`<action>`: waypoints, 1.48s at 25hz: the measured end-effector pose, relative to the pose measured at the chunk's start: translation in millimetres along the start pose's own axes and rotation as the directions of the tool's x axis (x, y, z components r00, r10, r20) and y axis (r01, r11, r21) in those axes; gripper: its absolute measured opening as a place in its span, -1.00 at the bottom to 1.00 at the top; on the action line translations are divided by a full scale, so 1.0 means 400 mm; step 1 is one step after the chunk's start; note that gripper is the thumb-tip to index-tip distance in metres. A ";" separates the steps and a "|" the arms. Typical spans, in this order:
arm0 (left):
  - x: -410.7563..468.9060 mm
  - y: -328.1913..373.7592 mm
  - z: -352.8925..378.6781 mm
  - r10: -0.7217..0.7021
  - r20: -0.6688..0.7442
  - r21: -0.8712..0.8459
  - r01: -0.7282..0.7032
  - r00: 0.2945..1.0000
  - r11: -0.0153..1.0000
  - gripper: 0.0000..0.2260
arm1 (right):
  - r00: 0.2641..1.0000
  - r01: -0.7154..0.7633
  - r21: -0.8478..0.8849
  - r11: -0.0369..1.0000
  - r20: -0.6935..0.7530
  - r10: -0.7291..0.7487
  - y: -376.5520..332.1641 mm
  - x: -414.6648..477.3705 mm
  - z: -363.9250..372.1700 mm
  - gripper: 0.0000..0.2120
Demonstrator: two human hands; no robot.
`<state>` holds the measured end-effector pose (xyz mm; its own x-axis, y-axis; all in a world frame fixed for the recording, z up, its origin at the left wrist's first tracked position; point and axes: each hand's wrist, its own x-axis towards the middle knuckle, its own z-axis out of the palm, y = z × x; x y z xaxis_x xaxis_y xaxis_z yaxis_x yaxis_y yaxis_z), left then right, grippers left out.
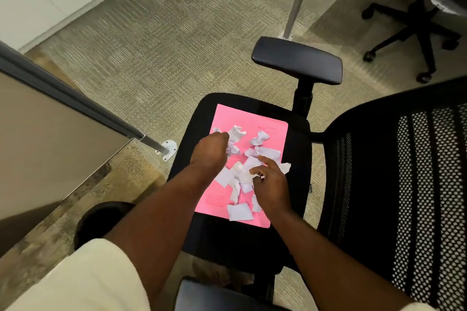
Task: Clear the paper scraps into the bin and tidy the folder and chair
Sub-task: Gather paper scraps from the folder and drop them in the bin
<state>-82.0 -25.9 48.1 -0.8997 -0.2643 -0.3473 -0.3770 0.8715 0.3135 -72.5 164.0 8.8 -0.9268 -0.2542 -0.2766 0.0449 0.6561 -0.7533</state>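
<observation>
A pink folder (267, 121) lies flat on the seat of a black office chair (192, 134). Several white paper scraps (238, 211), some crumpled, are strewn across the folder. My left hand (211, 151) reaches over the folder's left side, its fingers curled down onto crumpled scraps near the far end. My right hand (271, 187) is over the middle of the pile, forefinger stretched out, thumb and other fingers pinching scraps. A dark round bin (101, 219) stands on the floor to the chair's left, partly behind my left arm.
The chair's mesh backrest (404, 184) rises on the right, and one armrest (298, 59) sits beyond the seat. A desk panel (50, 139) with a metal foot stands to the left. A pole (298, 0) and a second chair's wheeled base (414, 30) occupy the carpet beyond.
</observation>
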 end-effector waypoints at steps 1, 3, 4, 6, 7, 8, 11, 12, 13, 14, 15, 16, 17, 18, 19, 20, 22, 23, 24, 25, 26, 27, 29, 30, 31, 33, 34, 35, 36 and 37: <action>-0.029 -0.009 -0.018 -0.016 -0.008 -0.027 0.016 1.000 1.000 -0.86 | 1.000 0.009 0.001 1.000 0.003 -0.009 -0.018 -0.010 0.000 -0.75; -0.091 -0.025 -0.047 -0.048 -0.034 -0.079 0.045 0.998 0.996 -0.88 | 0.999 0.028 -0.014 1.000 0.016 -0.028 -0.055 -0.032 0.000 -0.75; -0.123 -0.033 -0.059 -0.067 -0.056 -0.112 0.060 0.996 0.992 -0.88 | 0.999 0.043 -0.024 0.999 0.024 -0.042 -0.075 -0.042 0.001 -0.75; -0.184 -0.049 -0.082 -0.111 -0.090 -0.180 0.094 0.990 0.979 -0.89 | 0.995 0.088 -0.036 0.996 0.046 -0.086 -0.122 -0.063 0.006 -0.77; -0.209 -0.056 -0.092 -0.133 -0.098 -0.197 0.112 0.986 0.974 -0.90 | 0.992 0.113 -0.041 0.993 0.059 -0.111 -0.146 -0.070 0.009 -0.77; -0.233 -0.064 -0.101 -0.158 -0.104 -0.203 0.135 0.982 0.970 -0.91 | 0.988 0.143 -0.049 0.989 0.074 -0.139 -0.170 -0.075 0.013 -0.78; -0.319 -0.109 -0.129 -0.255 -0.157 -0.226 0.217 0.954 0.950 -0.92 | 0.961 0.249 -0.042 0.968 0.133 -0.241 -0.250 -0.099 0.041 -0.78; -0.350 -0.130 -0.137 -0.289 -0.170 -0.231 0.247 0.942 0.941 -0.91 | 0.950 0.279 -0.030 0.960 0.152 -0.271 -0.276 -0.110 0.056 -0.77; -0.381 -0.151 -0.145 -0.322 -0.174 -0.234 0.279 0.931 0.931 -0.90 | 0.940 0.302 -0.017 0.953 0.174 -0.295 -0.300 -0.121 0.073 -0.76; -0.412 -0.175 -0.152 -0.352 -0.173 -0.235 0.308 0.920 0.922 -0.89 | 0.928 0.320 -0.002 0.947 0.201 -0.313 -0.323 -0.136 0.092 -0.75; -0.445 -0.201 -0.158 -0.382 -0.169 -0.232 0.340 0.909 0.911 -0.88 | 0.914 0.338 0.013 0.941 0.235 -0.331 -0.347 -0.152 0.116 -0.75; -0.473 -0.224 -0.164 -0.410 -0.167 -0.233 0.368 0.897 0.900 -0.88 | 0.899 0.356 0.022 0.934 0.265 -0.349 -0.366 -0.167 0.137 -0.74; -0.498 -0.248 -0.167 -0.440 -0.165 -0.243 0.396 0.882 0.885 -0.89 | 0.884 0.377 0.026 0.926 0.290 -0.368 -0.382 -0.182 0.158 -0.74; -0.530 -0.278 -0.168 -0.476 -0.166 -0.257 0.428 0.864 0.867 -0.89 | 0.864 0.403 0.024 0.915 0.319 -0.389 -0.400 -0.201 0.184 -0.74; -0.562 -0.306 -0.166 -0.512 -0.168 -0.273 0.459 0.843 0.845 -0.88 | 0.845 0.427 0.019 0.904 0.349 -0.406 -0.415 -0.221 0.211 -0.74; -0.592 -0.334 -0.161 -0.541 -0.172 -0.285 0.484 0.823 0.827 -0.88 | 0.828 0.444 0.016 0.896 0.375 -0.417 -0.428 -0.238 0.239 -0.75; -0.648 -0.391 -0.146 -0.591 -0.175 -0.295 0.531 0.787 0.794 -0.89 | 0.796 0.477 0.021 0.879 0.415 -0.441 -0.450 -0.275 0.294 -0.76; -0.673 -0.417 -0.139 -0.617 -0.168 -0.300 0.557 0.768 0.775 -0.88 | 0.781 0.493 0.023 0.870 0.429 -0.454 -0.461 -0.293 0.321 -0.75; -0.695 -0.440 -0.132 -0.648 -0.155 -0.314 0.585 0.746 0.748 -0.87 | 0.769 0.508 0.021 0.861 0.438 -0.465 -0.471 -0.307 0.345 -0.75; -0.715 -0.462 -0.127 -0.683 -0.129 -0.343 0.614 0.719 0.711 -0.87 | 0.760 0.520 0.017 0.854 0.447 -0.472 -0.481 -0.321 0.367 -0.75; -0.741 -0.488 -0.123 -0.719 -0.097 -0.381 0.641 0.688 0.666 -0.88 | 0.748 0.533 0.010 0.846 0.461 -0.476 -0.493 -0.339 0.395 -0.75; -0.770 -0.514 -0.116 -0.748 -0.070 -0.400 0.668 0.660 0.627 -0.88 | 0.735 0.545 0.002 0.838 0.481 -0.479 -0.504 -0.359 0.422 -0.75; -0.827 -0.565 -0.102 -0.758 -0.087 -0.370 0.686 0.646 0.627 -0.89 | 0.705 0.566 -0.012 0.824 0.526 -0.476 -0.524 -0.398 0.477 -0.74; -0.855 -0.591 -0.096 -0.761 -0.099 -0.363 0.689 0.641 0.627 -0.86 | 0.691 0.573 -0.015 0.819 0.547 -0.473 -0.533 -0.418 0.506 -0.74; -0.879 -0.618 -0.092 -0.765 -0.108 -0.363 0.691 0.635 0.625 -0.83 | 0.675 0.584 -0.020 0.812 0.568 -0.471 -0.541 -0.436 0.535 -0.74; -0.908 -0.665 -0.087 -0.771 -0.106 -0.373 0.694 0.628 0.616 -0.81 | 0.648 0.608 -0.042 0.793 0.604 -0.464 -0.553 -0.464 0.586 -0.74; -0.920 -0.692 -0.078 -0.780 -0.099 -0.379 0.701 0.618 0.604 -0.82 | 0.636 0.617 -0.052 0.785 0.621 -0.458 -0.556 -0.478 0.620 -0.74; -0.928 -0.718 -0.065 -0.787 -0.091 -0.391 0.705 0.611 0.592 -0.83 | 0.624 0.625 -0.059 0.778 0.636 -0.454 -0.556 -0.489 0.655 -0.74; -0.931 -0.745 -0.047 -0.792 -0.083 -0.397 0.709 0.605 0.583 -0.85 | 0.617 0.630 -0.067 0.774 0.648 -0.446 -0.554 -0.498 0.692 -0.73; -0.930 -0.774 -0.024 -0.798 -0.069 -0.394 0.718 0.599 0.574 -0.87 | 0.611 0.632 -0.074 0.772 0.660 -0.437 -0.548 -0.502 0.733 -0.73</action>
<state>367.4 -201.6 88.7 -0.2536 -0.8821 -0.3971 -0.9491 0.1475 0.2785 213.1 -137.2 54.7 -0.3395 -0.9111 -0.2338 -0.5781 0.3981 -0.7122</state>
